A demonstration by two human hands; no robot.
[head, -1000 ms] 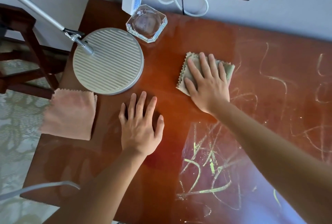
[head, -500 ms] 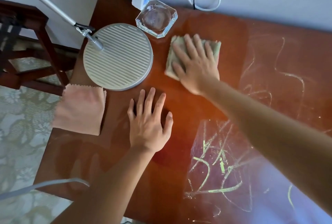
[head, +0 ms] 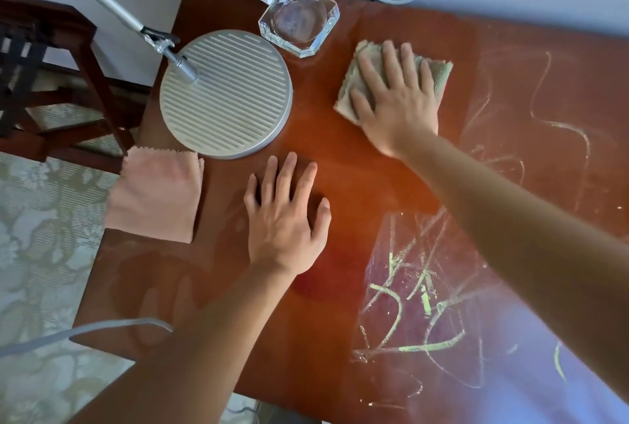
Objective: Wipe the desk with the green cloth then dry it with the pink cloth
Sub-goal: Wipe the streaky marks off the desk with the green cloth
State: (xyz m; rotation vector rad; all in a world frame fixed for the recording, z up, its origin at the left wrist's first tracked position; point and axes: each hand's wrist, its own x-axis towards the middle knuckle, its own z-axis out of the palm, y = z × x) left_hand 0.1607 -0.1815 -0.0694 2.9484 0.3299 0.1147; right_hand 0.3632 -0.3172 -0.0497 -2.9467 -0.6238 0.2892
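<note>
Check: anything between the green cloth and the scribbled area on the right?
Nothing visible. The right hand presses the green cloth flat; bare desk runs from it to the scribbles. The glass dish sits on the opposite side.

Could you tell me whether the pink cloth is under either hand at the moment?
No, the pink cloth lies untouched at the desk's left edge, apart from the left hand.

Soft daylight (glare lower right).

You see a green cloth (head: 442,75), a pink cloth (head: 155,195), a reddish-brown desk (head: 357,185) with yellow-green scribbles (head: 408,308), and a ridged silver lamp base (head: 226,93).
</note>
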